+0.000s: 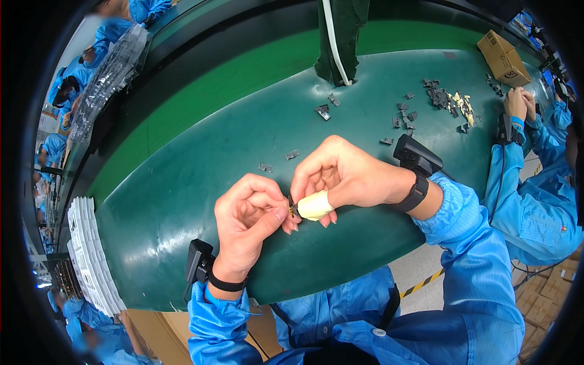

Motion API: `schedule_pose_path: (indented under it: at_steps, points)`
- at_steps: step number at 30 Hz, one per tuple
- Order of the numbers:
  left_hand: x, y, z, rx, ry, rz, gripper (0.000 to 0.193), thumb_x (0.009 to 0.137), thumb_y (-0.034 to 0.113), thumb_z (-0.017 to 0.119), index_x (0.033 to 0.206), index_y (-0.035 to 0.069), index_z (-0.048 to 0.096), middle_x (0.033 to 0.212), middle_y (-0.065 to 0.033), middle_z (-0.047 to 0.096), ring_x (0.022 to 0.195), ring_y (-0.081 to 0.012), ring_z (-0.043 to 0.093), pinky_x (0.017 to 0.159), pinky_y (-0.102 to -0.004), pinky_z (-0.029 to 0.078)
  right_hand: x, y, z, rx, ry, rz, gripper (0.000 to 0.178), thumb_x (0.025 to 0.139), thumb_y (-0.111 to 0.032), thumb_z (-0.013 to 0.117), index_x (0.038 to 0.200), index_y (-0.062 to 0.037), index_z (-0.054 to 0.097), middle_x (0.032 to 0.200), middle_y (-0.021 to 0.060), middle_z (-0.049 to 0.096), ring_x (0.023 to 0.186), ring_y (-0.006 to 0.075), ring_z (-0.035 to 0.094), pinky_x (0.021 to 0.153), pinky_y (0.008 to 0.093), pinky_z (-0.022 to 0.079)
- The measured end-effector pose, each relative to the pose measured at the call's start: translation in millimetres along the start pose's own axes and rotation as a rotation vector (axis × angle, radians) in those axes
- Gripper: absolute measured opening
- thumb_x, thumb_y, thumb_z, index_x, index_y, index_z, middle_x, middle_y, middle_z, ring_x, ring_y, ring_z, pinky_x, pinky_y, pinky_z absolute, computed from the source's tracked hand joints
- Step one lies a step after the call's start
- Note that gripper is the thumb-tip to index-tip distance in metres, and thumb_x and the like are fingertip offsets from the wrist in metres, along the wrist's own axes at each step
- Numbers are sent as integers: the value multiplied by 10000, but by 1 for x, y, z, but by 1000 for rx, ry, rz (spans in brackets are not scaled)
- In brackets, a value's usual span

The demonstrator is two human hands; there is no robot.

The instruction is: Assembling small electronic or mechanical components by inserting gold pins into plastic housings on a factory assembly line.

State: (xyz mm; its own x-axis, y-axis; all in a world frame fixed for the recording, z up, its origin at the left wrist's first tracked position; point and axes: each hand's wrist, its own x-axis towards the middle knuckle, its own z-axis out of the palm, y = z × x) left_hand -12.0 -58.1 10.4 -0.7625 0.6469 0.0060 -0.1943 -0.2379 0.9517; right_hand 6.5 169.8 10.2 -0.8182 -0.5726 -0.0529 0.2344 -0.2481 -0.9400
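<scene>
My left hand (249, 213) and my right hand (347, 176) meet over the green table. Between their fingertips they pinch a small dark plastic part (292, 208) with a bit of yellow on it, largely covered by the fingers. A pale yellow finger cover (314, 206) wraps my right thumb, which presses close to the part. Just beyond my hands lie two loose grey clips (265, 166), and two more dark pieces (322, 111) rest farther back.
At the back right are a heap of dark plastic parts (438, 96), pale yellow strips (465, 108) and a cardboard box (504, 58). Stacked white trays (88, 255) stand at the left edge. A co-worker's hands (519, 103) rest at the right. A post with a white cable (336, 42) rises at the back.
</scene>
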Motion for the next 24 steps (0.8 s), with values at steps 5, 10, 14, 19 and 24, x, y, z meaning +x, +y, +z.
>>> schedule_pose_path:
  at_steps: [5,10,14,19,24]
  points:
    - [0,0,1,31,13,0,126,920,-83,603,1024,-28,559,854,-139,699,759,-174,694,685,-279,571,0,1,0,-16,2,0,113,883,-47,689,899,65,681,750,110,701,579,128,679,495,220,525]
    - [-1,-1,5,73,79,-13,189,868,-52,656,1009,-16,536,803,-133,685,688,-182,670,615,-289,552,1,1,1,-28,8,19,123,887,-62,697,895,61,686,743,105,700,577,120,676,493,214,521]
    - [-1,-2,0,89,59,11,144,882,-71,641,990,-22,559,815,-134,700,708,-169,683,639,-272,557,1,1,2,-27,2,28,132,888,-69,699,892,62,686,742,104,700,577,119,678,491,213,520]
    - [-2,0,1,110,66,29,122,898,-83,635,989,-27,575,821,-132,715,716,-153,692,650,-248,557,1,5,0,-40,22,-8,110,885,-42,678,906,66,682,727,105,695,575,128,684,486,216,524]
    - [0,2,2,170,172,15,134,856,-51,613,962,-2,549,770,-129,694,654,-168,668,601,-264,531,2,6,-3,-27,41,-27,92,872,-9,662,916,70,678,725,108,692,572,133,685,484,217,526]
